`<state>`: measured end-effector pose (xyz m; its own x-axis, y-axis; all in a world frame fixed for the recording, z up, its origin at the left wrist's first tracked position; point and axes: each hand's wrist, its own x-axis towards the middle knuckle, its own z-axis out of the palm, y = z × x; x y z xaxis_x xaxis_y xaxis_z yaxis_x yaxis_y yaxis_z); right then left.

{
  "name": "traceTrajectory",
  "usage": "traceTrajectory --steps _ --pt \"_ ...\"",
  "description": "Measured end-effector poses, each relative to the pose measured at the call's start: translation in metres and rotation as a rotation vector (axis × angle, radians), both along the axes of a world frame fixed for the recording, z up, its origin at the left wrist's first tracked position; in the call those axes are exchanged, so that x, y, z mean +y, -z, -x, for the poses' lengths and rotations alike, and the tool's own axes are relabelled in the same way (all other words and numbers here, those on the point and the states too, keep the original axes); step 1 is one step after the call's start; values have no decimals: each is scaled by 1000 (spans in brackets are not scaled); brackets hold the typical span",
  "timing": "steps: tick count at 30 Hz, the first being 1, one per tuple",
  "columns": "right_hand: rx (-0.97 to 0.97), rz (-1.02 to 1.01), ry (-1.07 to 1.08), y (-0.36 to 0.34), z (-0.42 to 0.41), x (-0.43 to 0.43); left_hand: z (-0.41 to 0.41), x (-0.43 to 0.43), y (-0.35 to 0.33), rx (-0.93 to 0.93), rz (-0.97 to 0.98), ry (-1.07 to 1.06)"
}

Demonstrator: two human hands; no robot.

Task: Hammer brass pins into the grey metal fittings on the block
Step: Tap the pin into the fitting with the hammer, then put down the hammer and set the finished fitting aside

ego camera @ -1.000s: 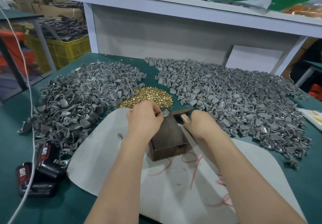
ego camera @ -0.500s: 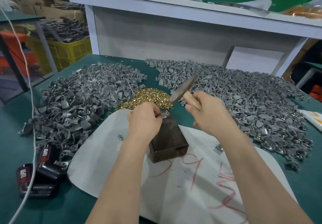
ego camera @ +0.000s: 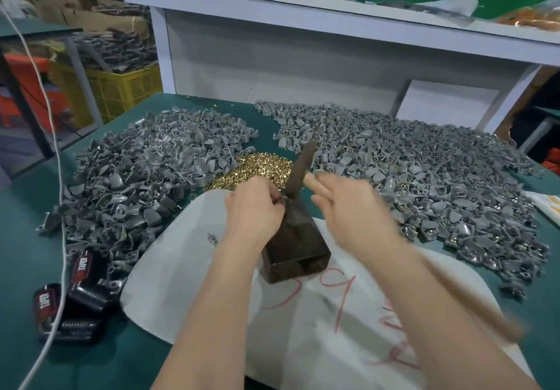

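The green table (ego camera: 27, 232) ends on the left at an edge running from the far corner toward the viewer; at the back it meets a white shelf unit (ego camera: 303, 65). Bare green shows along that left side and in a narrow lane between two piles of grey fittings. The white sheet (ego camera: 181, 283) is mostly bare on its near-left part

The left pile (ego camera: 136, 183) and the wider right pile (ego camera: 424, 183) flank the work spot, and the right pile reaches close to the right hand. Brass pins (ego camera: 257, 166) lie heaped just beyond the sheet's far edge, between the piles. Black-and-red casings (ego camera: 75, 295) sit at the sheet's left corner, and a white cord (ego camera: 57, 177) crosses the table by them

The dark block (ego camera: 295, 247) stands on the sheet between the forearms. The left hand (ego camera: 253, 210) rests at the block's far left corner, its fingertips pinching a fitting (ego camera: 283, 200) on the top face. The right hand (ego camera: 348, 207), blurred, is wrapped round the wooden handle of the hammer (ego camera: 300, 168). The hammer's head tilts up just behind the fitting, its lower end close to the left fingertips; I cannot tell whether it touches
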<state>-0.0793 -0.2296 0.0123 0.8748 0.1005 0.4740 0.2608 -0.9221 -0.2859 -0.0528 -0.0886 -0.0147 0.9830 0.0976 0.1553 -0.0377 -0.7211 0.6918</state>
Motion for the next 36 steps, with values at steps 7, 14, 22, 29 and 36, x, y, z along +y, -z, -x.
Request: traceTrajectory --steps 7,14,22,29,36 --pt "-162 -78 8 -11 -2 0 0 0 0 -20 -6 0" --pt "194 -72 42 -3 -15 -6 0 2 -1 -1 -16 -15" --pt "573 -189 274 37 -42 -17 -1 0 1 -30 -40 -27" --pt "345 -225 18 13 -38 -8 -1 -7 -1 -68 102 37" --pt "202 -612 227 -16 -85 -9 -3 1 -3 -238 497 -149"
